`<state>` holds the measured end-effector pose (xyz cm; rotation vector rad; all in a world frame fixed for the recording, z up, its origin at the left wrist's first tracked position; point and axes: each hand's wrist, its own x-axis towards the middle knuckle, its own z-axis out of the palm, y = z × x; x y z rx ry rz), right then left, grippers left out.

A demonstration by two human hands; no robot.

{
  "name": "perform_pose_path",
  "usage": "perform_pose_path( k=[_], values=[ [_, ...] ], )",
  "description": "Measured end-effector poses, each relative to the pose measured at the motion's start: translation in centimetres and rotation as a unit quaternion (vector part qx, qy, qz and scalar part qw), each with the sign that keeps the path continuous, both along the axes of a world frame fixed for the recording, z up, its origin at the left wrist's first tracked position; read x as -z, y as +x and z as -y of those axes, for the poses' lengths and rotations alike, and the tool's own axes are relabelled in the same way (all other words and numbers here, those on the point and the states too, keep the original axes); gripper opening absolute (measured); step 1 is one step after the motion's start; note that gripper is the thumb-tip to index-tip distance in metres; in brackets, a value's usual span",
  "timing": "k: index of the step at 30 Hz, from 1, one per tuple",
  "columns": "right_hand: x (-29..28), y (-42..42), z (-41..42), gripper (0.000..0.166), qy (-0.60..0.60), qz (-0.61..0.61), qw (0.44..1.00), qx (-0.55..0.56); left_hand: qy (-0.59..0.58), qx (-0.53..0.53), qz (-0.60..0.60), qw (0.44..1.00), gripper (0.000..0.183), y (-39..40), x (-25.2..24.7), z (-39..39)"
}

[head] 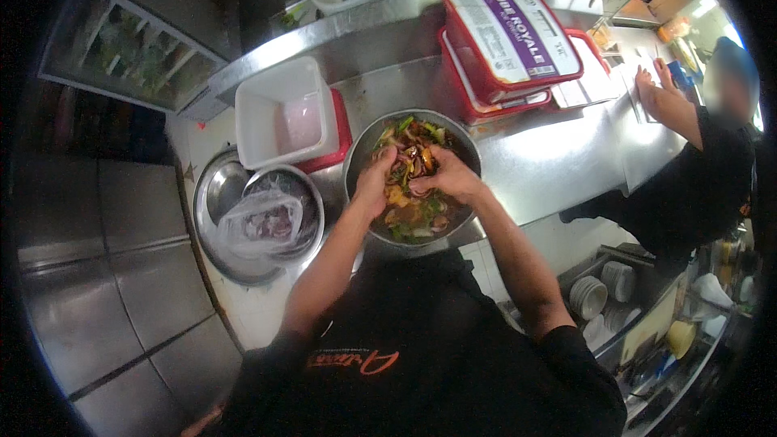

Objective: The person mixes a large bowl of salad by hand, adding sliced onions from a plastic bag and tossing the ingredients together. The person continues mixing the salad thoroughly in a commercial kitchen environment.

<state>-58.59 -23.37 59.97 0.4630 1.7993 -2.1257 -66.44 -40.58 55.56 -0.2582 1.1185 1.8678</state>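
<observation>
A round metal bowl [475, 155] stands at the edge of the steel counter in front of me. In it lies a wet mix of sliced onion, green leafy pieces and dark liquid [419, 218]. My left hand [377, 181] is in the bowl's left side, fingers curved around a clump of the mix. From the right, my right hand [450, 177] cups the same clump, its thumb towards the middle. Some fingertips are hidden among the vegetables.
Left of the bowl are a white plastic tub [285, 112] with a red lid beside it and metal pans [203, 218], one holding a plastic bag [267, 218]. Red-rimmed ice cream tubs [513, 36] stand behind. A co-worker [698, 158] is at the counter's right; stacked bowls [587, 297] sit below.
</observation>
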Motion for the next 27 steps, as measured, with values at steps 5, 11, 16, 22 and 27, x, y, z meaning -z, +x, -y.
perform_pose_path(
  k=[5, 11, 16, 22, 27],
  values=[
    [-0.9, 2.0, 0.0, 0.094, 0.407, -0.069, 0.9, -0.139, -0.338, 0.263, -0.598, 0.677, 0.068, 0.0, -4.0, 2.0],
    [4.7, 0.6, 2.9, 0.082, 0.529, -0.012, 0.843, -0.101, -0.431, 0.374, -0.569, 0.592, 0.084, 2.0, -1.6, 1.2],
    [4.4, -0.6, 1.4, 0.071, 0.43, -0.045, 0.902, -0.023, -0.369, 0.352, -0.586, 0.63, 0.066, -1.8, -0.7, 0.7],
    [-0.7, 0.8, -0.7, 0.105, 0.469, 0.024, 0.869, -0.156, -0.419, 0.506, -0.491, 0.572, 0.113, -3.5, -5.8, 0.8],
    [5.5, -2.5, -1.2, 0.094, 0.324, 0.008, 0.946, -0.013, -0.241, 0.438, -0.481, 0.721, 0.123, -6.8, 1.3, 0.1]
  ],
)
